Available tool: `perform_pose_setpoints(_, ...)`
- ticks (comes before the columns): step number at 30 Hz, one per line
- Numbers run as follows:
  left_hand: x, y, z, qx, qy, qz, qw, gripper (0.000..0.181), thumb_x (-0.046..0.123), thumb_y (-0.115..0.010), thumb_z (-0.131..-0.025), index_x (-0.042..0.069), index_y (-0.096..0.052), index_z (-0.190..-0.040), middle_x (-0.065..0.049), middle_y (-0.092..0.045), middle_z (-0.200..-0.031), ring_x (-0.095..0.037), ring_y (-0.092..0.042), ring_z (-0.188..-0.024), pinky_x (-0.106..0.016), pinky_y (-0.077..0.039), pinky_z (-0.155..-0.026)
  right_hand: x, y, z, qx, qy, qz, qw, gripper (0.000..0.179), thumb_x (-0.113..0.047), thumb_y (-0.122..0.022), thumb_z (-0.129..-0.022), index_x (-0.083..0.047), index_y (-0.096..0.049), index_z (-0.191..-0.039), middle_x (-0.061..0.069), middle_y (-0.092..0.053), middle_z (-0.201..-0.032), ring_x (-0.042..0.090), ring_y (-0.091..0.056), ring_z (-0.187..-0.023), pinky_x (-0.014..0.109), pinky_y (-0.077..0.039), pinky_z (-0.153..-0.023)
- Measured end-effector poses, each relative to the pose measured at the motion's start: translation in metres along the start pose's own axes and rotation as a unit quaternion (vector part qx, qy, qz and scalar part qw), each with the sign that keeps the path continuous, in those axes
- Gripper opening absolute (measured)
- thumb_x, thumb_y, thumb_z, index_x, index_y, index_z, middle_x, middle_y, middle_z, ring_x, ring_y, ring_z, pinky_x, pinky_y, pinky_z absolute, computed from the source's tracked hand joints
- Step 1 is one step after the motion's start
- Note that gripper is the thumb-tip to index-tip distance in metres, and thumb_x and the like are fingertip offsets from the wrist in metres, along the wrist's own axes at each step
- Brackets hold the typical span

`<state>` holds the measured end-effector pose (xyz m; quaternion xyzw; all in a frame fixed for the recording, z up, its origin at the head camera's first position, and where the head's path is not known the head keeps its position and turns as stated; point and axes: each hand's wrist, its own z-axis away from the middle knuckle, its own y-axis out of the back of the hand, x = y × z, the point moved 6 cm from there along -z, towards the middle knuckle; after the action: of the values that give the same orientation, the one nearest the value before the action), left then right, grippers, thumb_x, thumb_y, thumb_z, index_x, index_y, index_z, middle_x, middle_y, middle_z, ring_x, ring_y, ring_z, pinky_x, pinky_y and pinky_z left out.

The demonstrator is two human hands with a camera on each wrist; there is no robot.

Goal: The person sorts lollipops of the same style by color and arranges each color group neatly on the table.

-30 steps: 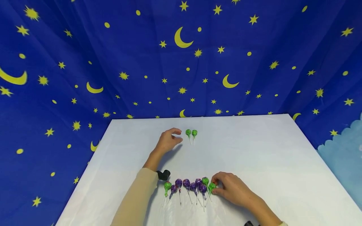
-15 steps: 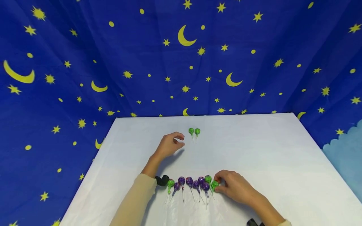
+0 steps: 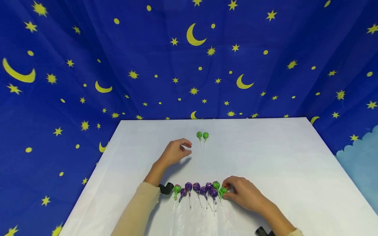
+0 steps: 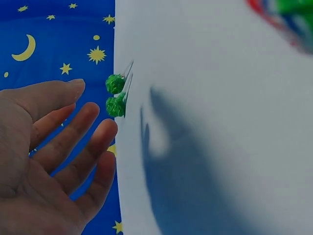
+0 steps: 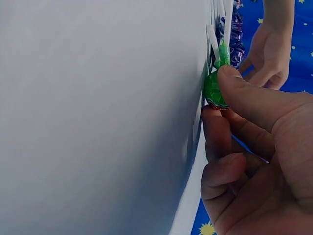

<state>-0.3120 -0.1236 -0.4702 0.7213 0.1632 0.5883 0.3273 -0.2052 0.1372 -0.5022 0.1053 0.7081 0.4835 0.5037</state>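
Note:
My right hand (image 3: 245,193) pinches the head of a green lollipop (image 5: 215,90) between thumb and fingers, at the right end of a front row. That row mixes several purple lollipops (image 3: 188,186) with another green lollipop (image 3: 216,185) beside the pinched one and a green lollipop (image 3: 177,188) at the left end. Their sticks point toward me. Farther back, my left hand (image 3: 174,151) hovers above the table with relaxed, parted fingers and holds nothing. Just beyond its fingertips lie two green lollipops (image 4: 115,105), side by side.
The white table (image 3: 265,147) ends at a blue curtain (image 3: 147,59) with yellow moons and stars. A black wrist camera mount (image 3: 166,188) on the left arm sits close to the row's left end. A light blue patch (image 3: 360,164) shows at the right.
The whole scene shifts slightly with the head camera. My left hand has drawn a little toward me from the two far lollipops. My right hand keeps its pinch in the same place.

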Motion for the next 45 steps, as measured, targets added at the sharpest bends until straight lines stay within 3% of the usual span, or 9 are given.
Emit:
perform_pose_setpoints(21, -0.001, 0.008, 0.03, -0.019, 0.009, 0.021, 0.9996, 0.031, 0.026, -0.073, -0.087, 0.011, -0.067, -0.114, -0.004, -0.067, -0.109, -0.014, -0.061, -0.085, -0.036, -0.05, -0.066, -0.004, 0.001, 0.0, -0.007, -0.007, 0.001, 0.9999, 0.031, -0.028, -0.077, -0.082, -0.014, -0.066, -0.106, -0.012, -0.06, -0.09, -0.001, -0.052, -0.071, 0.025, -0.045, -0.061)
perform_pose_setpoints(26, -0.005, 0.009, 0.045, -0.03, 0.0, 0.016, 0.9994, 0.033, 0.025, -0.072, -0.088, 0.011, -0.066, -0.116, -0.004, -0.066, -0.112, -0.014, -0.061, -0.088, -0.036, -0.049, -0.071, -0.005, 0.001, -0.001, -0.003, -0.006, 0.001, 1.0, 0.031, -0.028, -0.078, -0.081, -0.014, -0.066, -0.106, -0.012, -0.06, -0.089, -0.001, -0.053, -0.072, 0.025, -0.046, -0.063)
perform_pose_setpoints(32, -0.013, 0.012, 0.068, -0.052, 0.005, 0.017, 0.9985, 0.033, 0.025, -0.073, -0.088, 0.011, -0.065, -0.117, -0.003, -0.065, -0.112, -0.016, -0.06, -0.088, -0.033, -0.05, -0.065, -0.007, -0.002, -0.004, -0.008, -0.006, -0.004, 0.9999, 0.031, -0.028, -0.078, -0.081, -0.014, -0.067, -0.105, -0.012, -0.06, -0.09, 0.0, -0.053, -0.072, 0.025, -0.047, -0.063)
perform_pose_setpoints(45, -0.018, 0.014, 0.088, -0.032, 0.011, 0.028, 0.999, 0.032, 0.026, -0.074, -0.087, 0.013, -0.066, -0.115, -0.002, -0.066, -0.109, -0.016, -0.06, -0.084, -0.031, -0.05, -0.061, -0.005, -0.003, -0.004, -0.006, -0.008, -0.011, 0.9999, 0.03, -0.029, -0.078, -0.08, -0.016, -0.067, -0.105, -0.013, -0.06, -0.089, 0.0, -0.053, -0.072, 0.025, -0.046, -0.063)
